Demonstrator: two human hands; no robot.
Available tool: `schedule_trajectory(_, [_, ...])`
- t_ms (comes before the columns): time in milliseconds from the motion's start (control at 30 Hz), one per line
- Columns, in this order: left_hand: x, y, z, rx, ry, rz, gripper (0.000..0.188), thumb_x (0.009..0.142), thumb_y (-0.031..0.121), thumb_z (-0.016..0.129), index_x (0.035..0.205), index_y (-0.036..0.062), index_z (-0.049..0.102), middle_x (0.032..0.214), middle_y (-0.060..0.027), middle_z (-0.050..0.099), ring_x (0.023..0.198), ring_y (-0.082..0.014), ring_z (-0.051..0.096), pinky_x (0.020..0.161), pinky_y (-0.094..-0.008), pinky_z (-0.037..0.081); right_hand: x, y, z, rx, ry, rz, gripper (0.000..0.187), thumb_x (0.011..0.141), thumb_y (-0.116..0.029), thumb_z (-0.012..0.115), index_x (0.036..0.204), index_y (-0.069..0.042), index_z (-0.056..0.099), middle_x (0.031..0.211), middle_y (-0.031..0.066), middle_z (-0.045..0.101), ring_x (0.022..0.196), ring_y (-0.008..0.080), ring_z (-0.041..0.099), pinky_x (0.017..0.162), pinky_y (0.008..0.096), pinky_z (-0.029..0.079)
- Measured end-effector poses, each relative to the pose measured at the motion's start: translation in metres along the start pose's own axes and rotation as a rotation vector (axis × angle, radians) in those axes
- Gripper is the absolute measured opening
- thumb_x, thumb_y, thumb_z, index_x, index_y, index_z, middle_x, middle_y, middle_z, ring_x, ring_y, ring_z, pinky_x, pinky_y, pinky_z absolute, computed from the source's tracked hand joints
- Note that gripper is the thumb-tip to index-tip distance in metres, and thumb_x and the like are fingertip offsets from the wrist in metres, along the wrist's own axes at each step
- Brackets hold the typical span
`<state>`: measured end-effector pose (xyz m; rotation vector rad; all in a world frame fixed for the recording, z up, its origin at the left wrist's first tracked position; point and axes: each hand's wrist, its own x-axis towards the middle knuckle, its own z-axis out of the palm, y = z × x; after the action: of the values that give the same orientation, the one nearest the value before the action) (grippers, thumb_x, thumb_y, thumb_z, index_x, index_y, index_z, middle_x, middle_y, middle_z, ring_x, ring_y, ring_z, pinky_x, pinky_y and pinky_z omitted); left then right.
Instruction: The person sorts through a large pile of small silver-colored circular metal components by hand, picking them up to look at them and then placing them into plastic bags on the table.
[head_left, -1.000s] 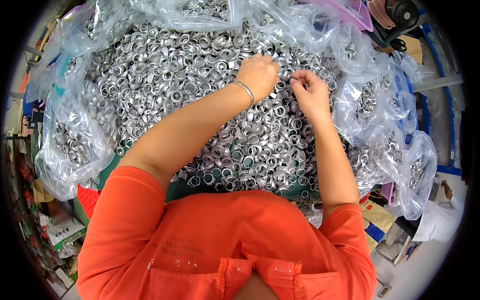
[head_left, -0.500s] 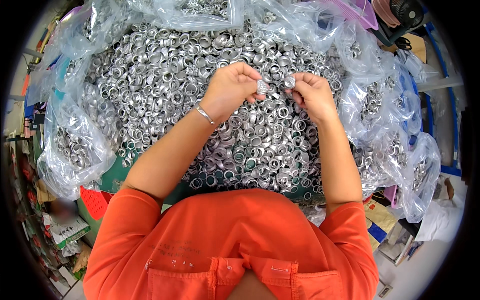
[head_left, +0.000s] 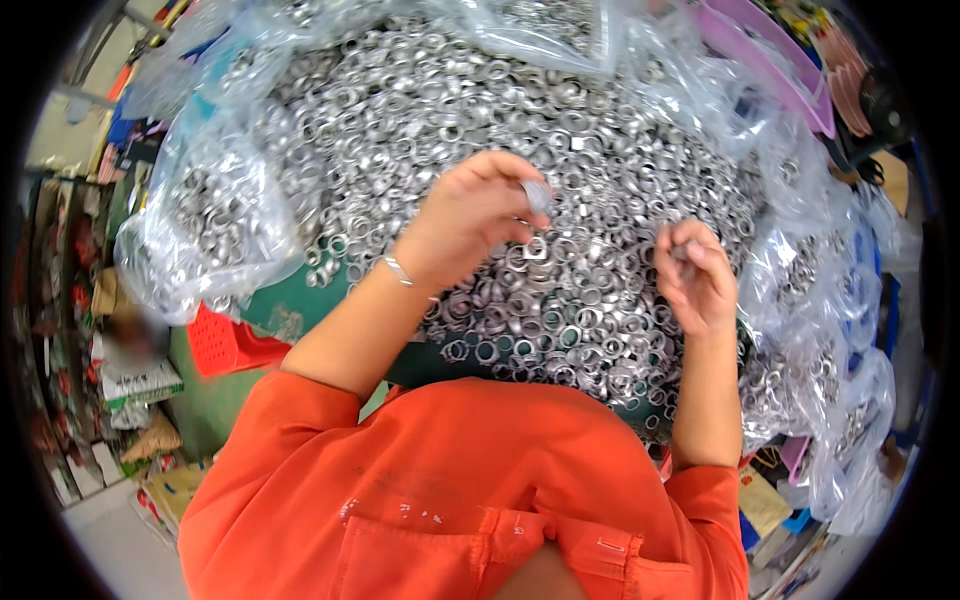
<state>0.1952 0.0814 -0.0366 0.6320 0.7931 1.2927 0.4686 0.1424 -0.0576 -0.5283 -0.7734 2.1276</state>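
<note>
A wide heap of silver-grey metal rings (head_left: 590,310) covers the green table top (head_left: 300,305). Above the middle of it, my left hand (head_left: 470,220) pinches a ring with a broad flat face (head_left: 537,196) between thumb and fingers. A silver bangle (head_left: 398,271) circles that wrist. Over the right part of the heap is my right hand (head_left: 700,280), its fingers curled in and smeared by motion. A small grey ring (head_left: 682,251) shows at its fingertips, partly hidden. The two hands are well apart.
Clear plastic bags filled with rings flank the heap, one on the left (head_left: 215,225) and more on the right (head_left: 840,270). A purple basket (head_left: 775,50) stands far right. Below the table's left edge is a red perforated basket (head_left: 225,345).
My hands have moved apart: the right one has come right and nearer to me, still with a ring. The left keeps its ring. The whole view has shifted and tilted.
</note>
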Motion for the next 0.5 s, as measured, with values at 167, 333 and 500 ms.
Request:
schedule_trajectory(167, [-0.066,0.087,-0.071,0.194,0.397,0.607,0.014,0.085,0.000,0.054,0.099,0.0023,0.057,0.097,-0.0132,0.061,0.075,-0.0136,0.059,0.066,-0.0198,0.049,-0.005,0.009,0.008,-0.118,0.250,0.043,0.006,0.087,-0.009,0.052,0.084,-0.004,0.052,0.078,0.0072,0.053,0.053,0.0093,0.045,0.036,0.0155,0.030])
schedule_trajectory(333, [-0.124,0.154,-0.126,1.349,1.390,0.726,0.020,0.080,0.010,0.063,0.098,0.0006,0.062,0.089,-0.0066,0.062,0.076,-0.0109,0.059,0.066,-0.0259,0.049,-0.002,0.015,0.014,-0.177,0.294,0.079,0.007,0.087,-0.011,0.053,0.084,-0.006,0.051,0.075,0.0050,0.053,0.053,0.0080,0.046,0.037,0.0161,0.030])
schedule_trajectory(500, [-0.129,0.153,-0.152,2.091,1.282,0.883,0.023,0.075,0.011,0.065,0.097,0.0052,0.065,0.091,-0.0067,0.062,0.083,-0.0151,0.059,0.071,-0.0289,0.047,-0.001,0.020,0.022,-0.278,0.288,0.093,0.008,0.087,-0.012,0.054,0.082,-0.006,0.051,0.075,0.0045,0.054,0.053,0.0075,0.046,0.038,0.0160,0.030])
